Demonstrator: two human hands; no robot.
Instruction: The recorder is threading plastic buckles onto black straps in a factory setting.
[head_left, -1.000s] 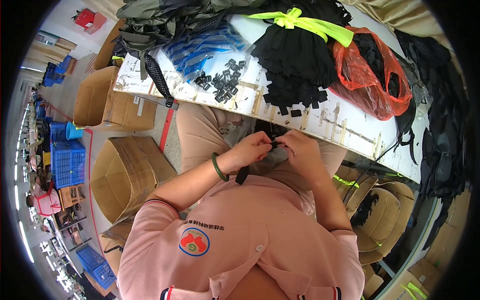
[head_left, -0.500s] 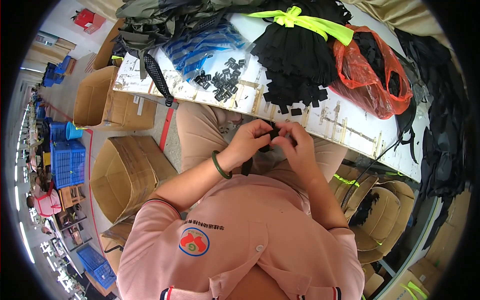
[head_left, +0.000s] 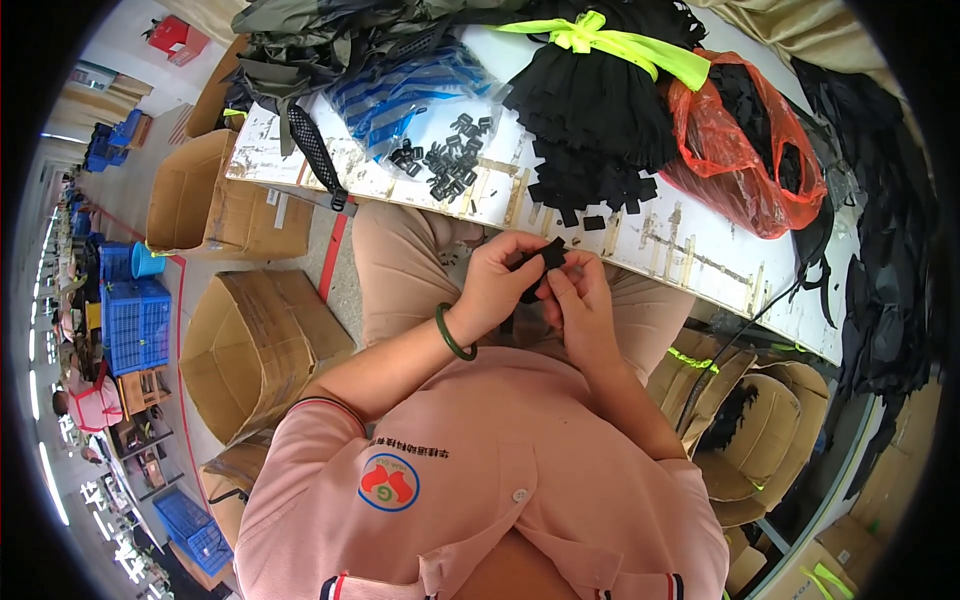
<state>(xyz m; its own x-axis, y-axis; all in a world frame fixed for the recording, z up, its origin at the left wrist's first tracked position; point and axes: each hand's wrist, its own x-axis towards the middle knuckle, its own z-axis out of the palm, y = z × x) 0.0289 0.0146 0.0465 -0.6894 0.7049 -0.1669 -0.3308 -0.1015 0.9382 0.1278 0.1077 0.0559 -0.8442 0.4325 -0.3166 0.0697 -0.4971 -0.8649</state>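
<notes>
Above my lap, my left hand [head_left: 497,282] grips a piece of black webbing strap [head_left: 553,254] between thumb and fingers. Its short end sticks up past the thumb. My right hand [head_left: 583,298] pinches the same strap from the other side, fingertips close to the left ones. Fingers cover most of the strap, and I cannot tell whether a buckle is on it. Just beyond, on the white table [head_left: 690,255], lie a pile of small black plastic buckles [head_left: 452,168] and a thick bundle of black straps [head_left: 590,120] tied with a neon yellow ribbon [head_left: 640,52].
A clear and blue plastic bag [head_left: 415,95] lies behind the buckles. At the right stands a red plastic bag [head_left: 690,165] with black pieces inside. Cardboard boxes [head_left: 240,355] stand on the floor at my left, and another box [head_left: 775,430] at my right. Black fabric [head_left: 870,320] hangs at the far right.
The strap end has turned up into view between my hands. My right hand has shifted a little down and left, and its fingers have curled in closer.
</notes>
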